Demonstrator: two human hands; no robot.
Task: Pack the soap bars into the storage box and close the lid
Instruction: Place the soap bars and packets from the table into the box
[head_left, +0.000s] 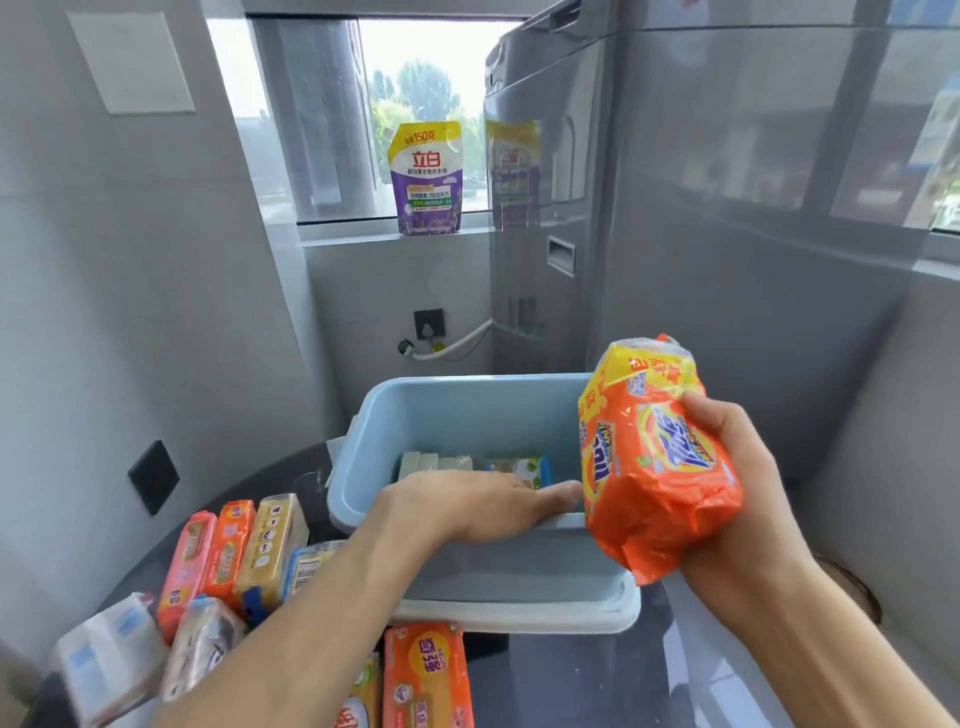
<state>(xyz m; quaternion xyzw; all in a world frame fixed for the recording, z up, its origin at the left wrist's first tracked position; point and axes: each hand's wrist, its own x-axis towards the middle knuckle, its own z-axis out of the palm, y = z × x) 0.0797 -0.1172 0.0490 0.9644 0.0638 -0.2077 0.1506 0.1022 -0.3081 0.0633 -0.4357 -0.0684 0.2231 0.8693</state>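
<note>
A light blue storage box (467, 410) stands open on a dark table, with several soap bars (478, 465) lying in its bottom. My left hand (467, 506) reaches across the box's near rim, thumb along the rim, its fingers dipping inside out of sight. My right hand (737, 493) grips an orange and yellow soap pack (649, 467) in the air just right of the box. A pale lid (519, 608) lies under the box's front side. More wrapped soap bars (234, 551) stand at the left and another orange pack (426, 675) lies at the front.
A dark round table (571, 675) carries everything. A purple detergent pouch (426, 176) stands on the window sill behind. A grey washing machine (545, 208) rises at the back right. Grey walls close in on both sides.
</note>
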